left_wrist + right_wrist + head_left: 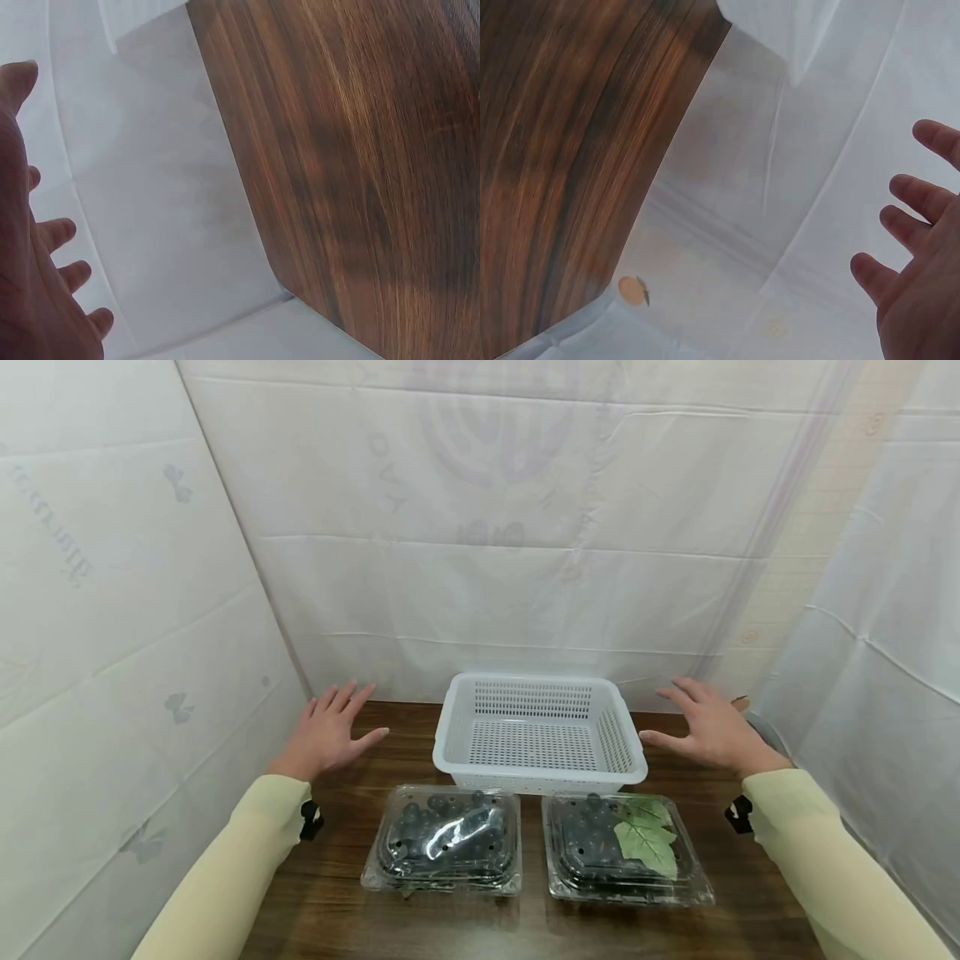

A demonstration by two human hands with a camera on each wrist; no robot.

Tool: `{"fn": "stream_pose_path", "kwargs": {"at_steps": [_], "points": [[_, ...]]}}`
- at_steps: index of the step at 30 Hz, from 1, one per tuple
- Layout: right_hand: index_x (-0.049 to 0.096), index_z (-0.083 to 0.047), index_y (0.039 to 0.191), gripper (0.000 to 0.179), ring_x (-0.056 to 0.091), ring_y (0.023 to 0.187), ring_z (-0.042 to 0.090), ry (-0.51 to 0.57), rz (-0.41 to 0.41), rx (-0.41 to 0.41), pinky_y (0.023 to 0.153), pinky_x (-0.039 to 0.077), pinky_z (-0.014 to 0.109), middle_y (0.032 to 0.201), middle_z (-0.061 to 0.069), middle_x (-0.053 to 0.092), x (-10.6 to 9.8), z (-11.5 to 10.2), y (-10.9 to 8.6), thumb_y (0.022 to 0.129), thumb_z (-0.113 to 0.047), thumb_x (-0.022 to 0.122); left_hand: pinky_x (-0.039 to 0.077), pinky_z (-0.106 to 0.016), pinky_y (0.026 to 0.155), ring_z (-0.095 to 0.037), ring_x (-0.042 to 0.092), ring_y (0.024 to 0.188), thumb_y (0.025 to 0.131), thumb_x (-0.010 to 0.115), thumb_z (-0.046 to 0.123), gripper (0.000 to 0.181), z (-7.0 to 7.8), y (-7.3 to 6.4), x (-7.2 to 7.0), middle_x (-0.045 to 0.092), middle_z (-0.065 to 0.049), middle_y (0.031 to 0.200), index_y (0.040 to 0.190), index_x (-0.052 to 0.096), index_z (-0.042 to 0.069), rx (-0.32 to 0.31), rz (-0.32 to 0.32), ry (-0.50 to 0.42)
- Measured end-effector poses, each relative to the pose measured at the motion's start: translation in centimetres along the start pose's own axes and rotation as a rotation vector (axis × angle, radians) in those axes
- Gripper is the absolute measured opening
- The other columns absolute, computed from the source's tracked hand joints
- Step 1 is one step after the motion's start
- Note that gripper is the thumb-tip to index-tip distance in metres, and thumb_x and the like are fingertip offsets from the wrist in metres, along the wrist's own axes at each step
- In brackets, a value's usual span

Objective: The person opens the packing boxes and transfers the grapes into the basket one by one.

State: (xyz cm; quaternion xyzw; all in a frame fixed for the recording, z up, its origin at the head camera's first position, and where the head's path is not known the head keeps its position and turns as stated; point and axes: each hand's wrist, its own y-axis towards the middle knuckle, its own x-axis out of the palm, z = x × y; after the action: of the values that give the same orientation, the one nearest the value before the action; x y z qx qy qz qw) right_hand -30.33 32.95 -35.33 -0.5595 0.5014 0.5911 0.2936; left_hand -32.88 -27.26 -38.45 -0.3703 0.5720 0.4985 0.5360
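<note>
My left hand (327, 733) is held out left of a white perforated basket (444, 752), fingers spread, holding nothing. On the basket's other side, my right hand (708, 727) is likewise spread and holds nothing. Two clear plastic boxes with lids lie in front of the basket. The left box (450, 843) holds dark grapes; the right box (626, 847) holds dark grapes with a green leaf (647, 843) over them. Neither hand touches the basket or the boxes. In the wrist views, the left fingers (56, 234) and right fingers (922, 199) appear apart from the tabletop.
The dark wooden table (525, 935) is bounded by white printed sheeting (480, 543) at the back and on both sides. The basket stands close to the back sheet. A small tan object (741, 702) shows behind the right hand.
</note>
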Motion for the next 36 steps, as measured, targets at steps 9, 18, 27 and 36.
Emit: {"fn": "stream_pose_path", "kwargs": {"at_steps": [9, 18, 27, 36], "points": [[0.049, -0.007, 0.15, 0.085, 0.037, 0.144, 0.05, 0.0, 0.034, -0.067, 0.111, 0.034, 0.072, 0.161, 0.025, 0.034, 0.3, -1.8, -0.2, 0.089, -0.063, 0.069, 0.018, -0.072, 0.12, -0.05, 0.022, 0.152, 0.098, 0.044, 0.072, 0.089, 0.8, -1.2, 0.0, 0.022, -0.021, 0.168, 0.165, 0.019, 0.019, 0.02, 0.036, -0.002], [0.052, -0.01, 0.147, 0.079, 0.034, 0.146, 0.051, 0.04, 0.032, -0.112, 0.111, 0.034, 0.072, 0.161, 0.024, 0.034, 0.4, -3.2, -0.7, 0.089, -0.06, 0.071, 0.023, -0.071, 0.119, -0.048, 0.028, 0.15, 0.099, 0.046, 0.069, 0.087, 1.5, -2.3, 0.4, 0.03, -0.022, 0.165, 0.164, 0.025, 0.016, 0.049, 0.071, -0.015], [0.056, -0.01, 0.144, 0.077, 0.041, 0.142, 0.046, 0.043, 0.084, -0.165, 0.107, 0.041, 0.068, 0.158, 0.022, 0.039, 0.8, -4.9, -1.3, 0.087, -0.059, 0.074, 0.025, -0.069, 0.119, -0.047, 0.029, 0.151, 0.096, 0.049, 0.071, 0.088, 2.4, -3.6, 1.0, 0.034, -0.021, 0.164, 0.163, 0.026, 0.019, 0.049, 0.089, -0.032], [0.054, -0.009, 0.146, 0.077, 0.044, 0.141, 0.039, 0.074, 0.086, -0.198, 0.103, 0.048, 0.063, 0.159, 0.017, 0.039, 0.9, -6.8, -2.2, 0.09, -0.059, 0.071, 0.029, -0.066, 0.119, -0.046, 0.033, 0.149, 0.098, 0.05, 0.067, 0.085, 2.8, -4.8, 1.4, 0.037, -0.021, 0.161, 0.163, 0.026, 0.017, 0.063, 0.101, -0.049]]}}
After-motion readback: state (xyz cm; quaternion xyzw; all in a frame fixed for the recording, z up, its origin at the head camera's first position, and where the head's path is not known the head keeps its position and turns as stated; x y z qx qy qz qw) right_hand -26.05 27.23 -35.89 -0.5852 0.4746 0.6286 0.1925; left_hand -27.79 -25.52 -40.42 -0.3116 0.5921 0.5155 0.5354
